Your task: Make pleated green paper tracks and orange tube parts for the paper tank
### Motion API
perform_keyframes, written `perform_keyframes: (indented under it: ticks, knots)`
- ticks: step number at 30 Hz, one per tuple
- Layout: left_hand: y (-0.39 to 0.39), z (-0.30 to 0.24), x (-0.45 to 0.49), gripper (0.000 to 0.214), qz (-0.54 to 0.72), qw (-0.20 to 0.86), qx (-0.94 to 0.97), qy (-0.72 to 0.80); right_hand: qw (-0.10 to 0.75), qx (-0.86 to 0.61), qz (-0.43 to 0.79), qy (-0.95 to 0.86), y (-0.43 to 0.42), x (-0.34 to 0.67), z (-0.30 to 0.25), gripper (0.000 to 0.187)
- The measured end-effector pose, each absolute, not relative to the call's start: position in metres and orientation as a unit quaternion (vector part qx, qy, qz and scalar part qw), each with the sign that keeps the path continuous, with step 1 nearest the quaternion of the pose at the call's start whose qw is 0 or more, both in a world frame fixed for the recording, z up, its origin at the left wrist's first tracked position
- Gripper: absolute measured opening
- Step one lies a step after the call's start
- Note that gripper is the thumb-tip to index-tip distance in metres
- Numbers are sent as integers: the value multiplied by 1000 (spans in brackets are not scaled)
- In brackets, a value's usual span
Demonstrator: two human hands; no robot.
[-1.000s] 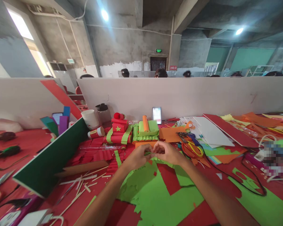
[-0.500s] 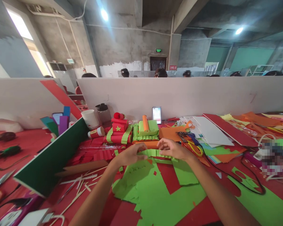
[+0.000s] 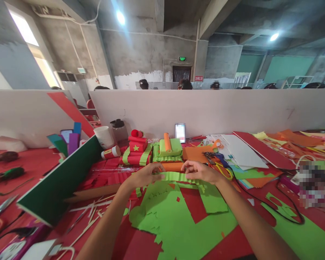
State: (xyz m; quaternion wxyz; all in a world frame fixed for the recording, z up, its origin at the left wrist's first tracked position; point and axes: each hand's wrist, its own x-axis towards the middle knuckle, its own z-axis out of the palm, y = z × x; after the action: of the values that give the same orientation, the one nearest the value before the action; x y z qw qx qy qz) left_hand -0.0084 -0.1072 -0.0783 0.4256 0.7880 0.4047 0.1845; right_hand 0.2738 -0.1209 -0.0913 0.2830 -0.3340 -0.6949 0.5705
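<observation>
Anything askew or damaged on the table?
Two things: the large green sheet at front has a jagged, torn-looking left edge, and a small jar lies on its side near the white cups, with no visible spill.

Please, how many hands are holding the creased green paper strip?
2. The left hand is at the left end of the green paper strip, and the right hand is towards its right end. No other hand shows there.

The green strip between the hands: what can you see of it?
The green strip is bright lime, narrow and apparently paper, with crease-like bands across it. It runs roughly level between the left hand and right hand, which touch it at either side; how firmly is unclear. It sits just nearer than the orange roll.
</observation>
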Motion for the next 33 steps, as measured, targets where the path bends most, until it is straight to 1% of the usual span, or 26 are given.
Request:
perform_keyframes:
  ticks: [4, 7, 10, 12, 15, 17, 19, 22, 25, 29, 33]
  knots:
    - [-104, -79, -12, 33, 203, 415, 788, 407, 289, -322, 584, -687, -121, 275, -90, 38]
    - [-108, -77, -7, 32, 207, 389, 801, 405, 295, -316, 592, -680, -122, 274, -90, 37]
    - [-116, -73, 3, 30, 223, 361, 825, 373, 305, -308, 604, -669, -123, 272, -92, 34]
    - [-123, -71, 11, 29, 230, 375, 832, 339, 318, -295, 620, -653, -124, 270, -94, 32]
    - [-131, -70, 22, 37, 295, 388, 829, 273, 339, -278, 650, -621, -124, 266, -96, 29]
    - [-135, -71, 29, 42, 314, 399, 828, 240, 356, -276, 664, -597, -124, 265, -96, 28]
    - [-137, -73, 33, 42, 324, 387, 828, 245, 376, -278, 673, -574, -123, 263, -97, 27]
    - [-138, -77, 36, 41, 336, 343, 830, 283, 399, -278, 681, -548, -121, 263, -99, 27]
    - [-137, -81, 39, 37, 349, 308, 837, 288, 418, -282, 682, -529, -118, 262, -100, 26]
    - [-137, -84, 42, 30, 369, 291, 837, 280, 436, -279, 686, -511, -117, 261, -101, 28]
    - [-137, -83, 43, 29, 364, 290, 830, 307, 440, -285, 686, -505, -118, 260, -100, 29]
